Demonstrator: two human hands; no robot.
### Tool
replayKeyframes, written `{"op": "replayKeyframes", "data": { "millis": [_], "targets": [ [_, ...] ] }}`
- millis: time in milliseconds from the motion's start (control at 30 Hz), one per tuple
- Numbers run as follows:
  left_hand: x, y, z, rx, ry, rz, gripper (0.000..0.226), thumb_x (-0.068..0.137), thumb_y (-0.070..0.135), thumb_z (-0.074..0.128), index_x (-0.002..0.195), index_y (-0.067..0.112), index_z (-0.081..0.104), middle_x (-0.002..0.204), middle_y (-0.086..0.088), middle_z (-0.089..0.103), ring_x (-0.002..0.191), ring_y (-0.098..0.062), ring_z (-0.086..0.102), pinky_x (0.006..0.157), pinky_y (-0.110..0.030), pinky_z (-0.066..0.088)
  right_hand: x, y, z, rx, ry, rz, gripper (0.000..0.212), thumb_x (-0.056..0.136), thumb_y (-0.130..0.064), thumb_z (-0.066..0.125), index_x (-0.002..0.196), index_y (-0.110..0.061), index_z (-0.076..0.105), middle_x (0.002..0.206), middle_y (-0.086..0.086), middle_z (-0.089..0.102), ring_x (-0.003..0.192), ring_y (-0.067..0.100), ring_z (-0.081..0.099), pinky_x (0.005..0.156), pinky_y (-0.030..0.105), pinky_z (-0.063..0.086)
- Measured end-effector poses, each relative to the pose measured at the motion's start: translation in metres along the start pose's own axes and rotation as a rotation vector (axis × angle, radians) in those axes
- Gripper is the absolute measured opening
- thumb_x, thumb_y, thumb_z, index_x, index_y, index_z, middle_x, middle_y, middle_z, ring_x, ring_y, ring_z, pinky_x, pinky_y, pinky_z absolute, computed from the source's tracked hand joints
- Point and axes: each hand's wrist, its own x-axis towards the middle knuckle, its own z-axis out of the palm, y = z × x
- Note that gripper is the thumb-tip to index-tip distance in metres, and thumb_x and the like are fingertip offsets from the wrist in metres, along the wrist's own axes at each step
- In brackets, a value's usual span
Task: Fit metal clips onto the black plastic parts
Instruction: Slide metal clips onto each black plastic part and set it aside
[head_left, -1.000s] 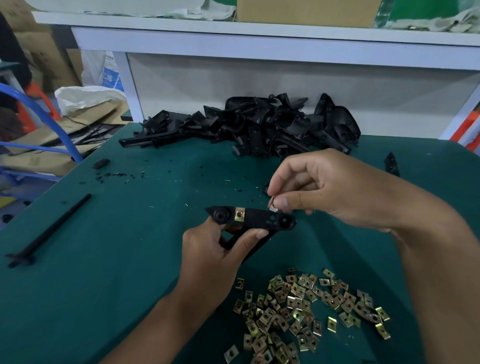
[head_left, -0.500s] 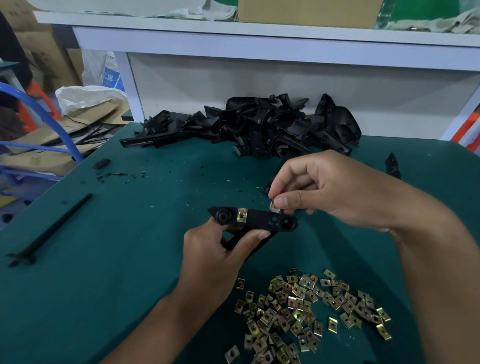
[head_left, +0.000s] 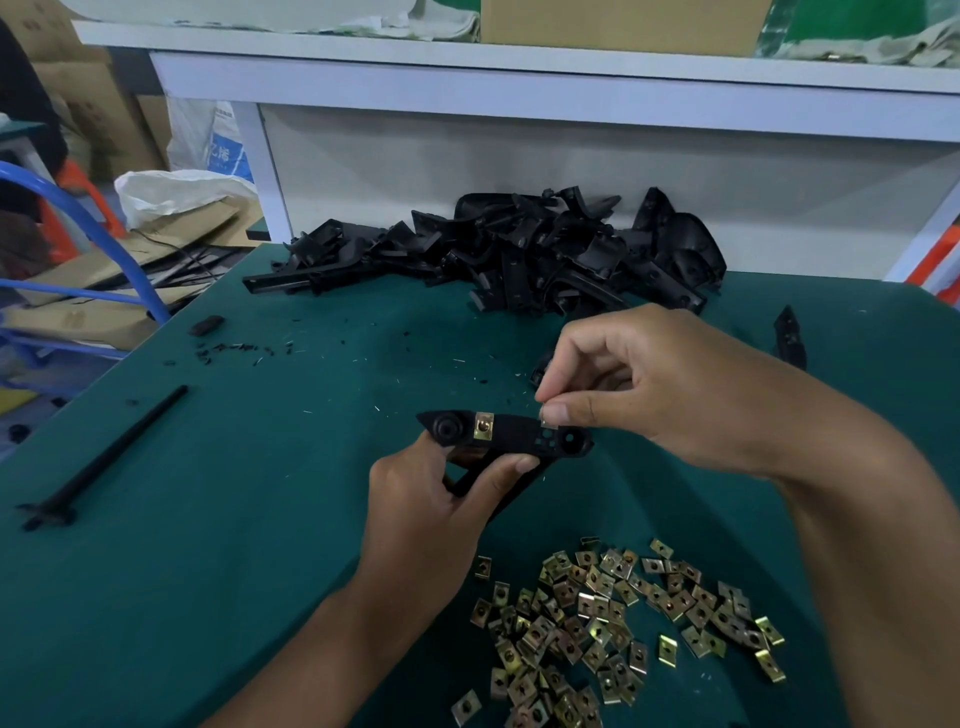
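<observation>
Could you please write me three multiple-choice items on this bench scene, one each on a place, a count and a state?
1. Where does the heap of loose metal clips lie on the green table?
A. near edge, by the person
B. far edge, by the wall
C. on the white shelf

2. How many clips are already seated on the held black part?
A. none
B. one
C. three

3. What is the right hand doing?
A. lying flat
B. pinching a clip at the part
C. hanging idle

Answers: 1 A, the heap lies below the hands; 2 B, one fitted clip shows; 3 B, thumb and forefinger meet on it while the left hand grips the part.
</observation>
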Motion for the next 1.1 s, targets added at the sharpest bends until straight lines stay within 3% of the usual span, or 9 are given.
{"op": "replayKeyframes", "data": {
  "millis": [167,267,467,633,800,967,1100],
  "targets": [
    [0.001,-0.003,-0.004,0.05,0.001,0.04,0.01,0.084,0.061,0.062,0.091,0.055,0.058,0.079,0.041,0.062,0.059,0.017,0.056,0.049,0.002,0.031,0.0,-0.002,0.001,0.048,-0.041,0.047,0.004,0.089,-0.03,0.075,0.09,-0.03,0.072,0.088,-0.013,0.076,0.082,0.002,0.071,0.082,0.026,0.054],
    [0.003,-0.004,-0.005,0.051,0.014,0.065,0.014,0.085,0.06,0.063,0.095,0.052,0.058,0.08,0.042,0.061,0.061,0.019,0.055,0.051,0.003,0.031,-0.001,-0.004,0.003,0.052,-0.042,0.055,0.004,0.09,-0.03,0.075,0.089,-0.03,0.072,0.087,-0.014,0.076,0.08,0.001,0.071,0.08,0.025,0.052],
    [0.004,-0.001,-0.003,0.046,0.066,0.033,0.031,0.085,0.078,0.048,0.094,0.051,0.058,0.081,0.045,0.06,0.064,0.02,0.056,0.053,0.002,0.034,0.0,-0.009,0.008,0.015,0.0,0.085,0.004,0.091,-0.034,0.073,0.089,-0.032,0.07,0.084,-0.019,0.076,0.079,-0.003,0.069,0.08,0.027,0.053],
    [0.003,-0.003,-0.002,0.051,0.145,-0.028,0.028,0.082,0.081,0.048,0.088,0.055,0.055,0.084,0.042,0.063,0.062,0.015,0.059,0.053,-0.001,0.037,0.004,-0.01,0.02,-0.024,0.123,0.105,0.005,0.09,-0.037,0.074,0.087,-0.034,0.07,0.086,-0.021,0.074,0.076,-0.01,0.064,0.067,0.013,0.044],
    [0.004,-0.004,-0.002,0.066,0.174,-0.028,0.018,0.084,0.069,0.059,0.088,0.051,0.057,0.079,0.041,0.064,0.059,0.016,0.058,0.053,0.0,0.036,0.006,-0.011,0.023,-0.058,0.143,0.113,0.005,0.089,-0.04,0.074,0.086,-0.037,0.071,0.086,-0.022,0.072,0.076,-0.01,0.062,0.061,0.01,0.041],
    [0.004,-0.004,-0.001,0.065,0.192,-0.051,0.019,0.08,0.066,0.058,0.087,0.048,0.059,0.073,0.036,0.065,0.061,0.013,0.06,0.054,-0.002,0.037,0.006,-0.009,0.025,-0.053,0.166,0.157,0.011,0.089,-0.044,0.073,0.081,-0.036,0.073,0.082,-0.021,0.072,0.076,-0.006,0.064,0.066,0.021,0.047],
    [0.009,-0.005,-0.004,0.036,0.215,-0.074,0.03,0.085,0.067,0.059,0.092,0.04,0.066,0.077,0.028,0.07,0.068,0.01,0.064,0.056,-0.007,0.042,0.005,-0.014,0.03,-0.123,0.199,0.028,0.009,0.09,-0.044,0.071,0.093,-0.037,0.067,0.087,-0.018,0.071,0.081,-0.004,0.064,0.072,0.024,0.052]
  ]
}}
